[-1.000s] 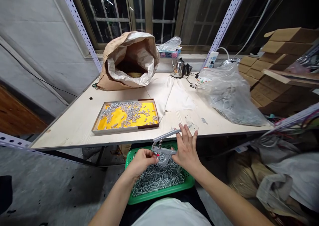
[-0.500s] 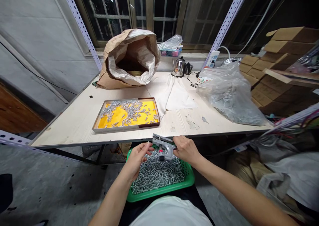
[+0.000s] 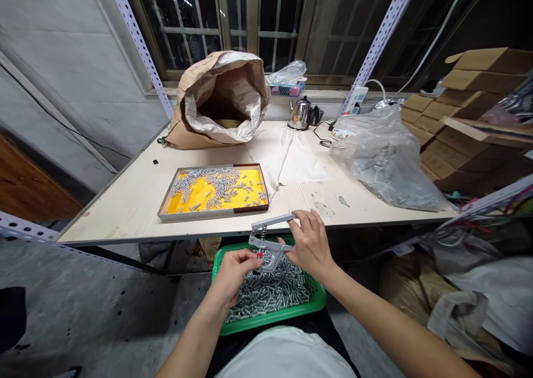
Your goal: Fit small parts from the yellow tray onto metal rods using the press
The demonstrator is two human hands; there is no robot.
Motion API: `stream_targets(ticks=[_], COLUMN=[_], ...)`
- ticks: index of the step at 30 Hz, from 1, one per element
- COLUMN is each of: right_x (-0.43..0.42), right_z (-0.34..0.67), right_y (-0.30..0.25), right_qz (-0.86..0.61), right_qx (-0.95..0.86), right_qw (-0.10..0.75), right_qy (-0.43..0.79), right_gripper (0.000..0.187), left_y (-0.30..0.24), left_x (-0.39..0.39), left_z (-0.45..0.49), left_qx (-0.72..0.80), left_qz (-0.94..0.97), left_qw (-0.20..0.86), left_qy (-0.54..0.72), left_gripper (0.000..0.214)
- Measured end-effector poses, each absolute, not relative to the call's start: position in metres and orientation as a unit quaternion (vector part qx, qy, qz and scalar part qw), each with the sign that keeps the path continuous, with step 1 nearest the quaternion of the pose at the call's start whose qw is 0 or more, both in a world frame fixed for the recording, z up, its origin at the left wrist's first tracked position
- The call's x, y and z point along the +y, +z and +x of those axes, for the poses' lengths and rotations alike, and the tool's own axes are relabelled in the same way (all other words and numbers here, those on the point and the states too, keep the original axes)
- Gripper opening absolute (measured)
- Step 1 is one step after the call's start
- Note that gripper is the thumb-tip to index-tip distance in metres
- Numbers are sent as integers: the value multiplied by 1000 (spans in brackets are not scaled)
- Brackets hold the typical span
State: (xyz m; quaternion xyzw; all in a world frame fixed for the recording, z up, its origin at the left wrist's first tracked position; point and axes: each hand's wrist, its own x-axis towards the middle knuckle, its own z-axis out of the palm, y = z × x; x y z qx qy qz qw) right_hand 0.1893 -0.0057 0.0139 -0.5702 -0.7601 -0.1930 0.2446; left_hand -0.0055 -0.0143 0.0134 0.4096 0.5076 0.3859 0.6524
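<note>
My right hand [image 3: 311, 245] is wrapped round the handles of grey metal snap-fastener pliers [image 3: 272, 254], with a spring and a red part at the jaw. The upper handle stands raised away from the lower one. At the jaw, my left hand [image 3: 234, 272] is closed in a pinch, thumb against fingers; what it holds is too small to make out. Both hands are above a green plastic basket [image 3: 270, 314] on my lap. Many small silvery screw-like pieces [image 3: 278, 289] fill the basket.
On the table [image 3: 120, 208] lies a shallow tray [image 3: 200, 216] with a yellow bottom and scattered metal pieces. Behind it is an open paper sack [image 3: 179, 128]. A clear plastic bag [image 3: 383, 156], a metal kettle [image 3: 300, 114] and stacked cardboard boxes [image 3: 466, 111] are farther right.
The upper handle of the pliers has swung up, away from the lower one, and the right fingers have spread with it. My left fingers have moved right and down to the jaw.
</note>
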Motion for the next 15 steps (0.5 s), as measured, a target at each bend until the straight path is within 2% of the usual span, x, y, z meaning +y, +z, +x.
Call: stream_targets(ticks=[3, 6, 8, 12, 15], right_x=[-13, -21, -27, -36, -37], right_z=[186, 194, 205, 229, 241], right_y=[11, 6, 0, -14, -17], right_qz=[-610, -632, -632, -622, -617], right_qx=[-722, -700, -703, -710, -703], right_qw=[254, 252, 244, 233, 252], right_qy=[-206, -216, -218, -233, -248], right_gripper=[47, 48, 43, 37, 40], left_y=[12, 6, 1, 0, 16], left_x=[-13, -16, -22, -23, 16], left_z=[-10, -24, -34, -47, -58], left_qx=[517, 540, 563, 567, 614], left_qz=[403, 425, 493, 656, 684], left_qw=[584, 480, 443, 398, 272], left_qy=[478, 546, 494, 301, 283], left_gripper=[15, 16, 16, 19, 31])
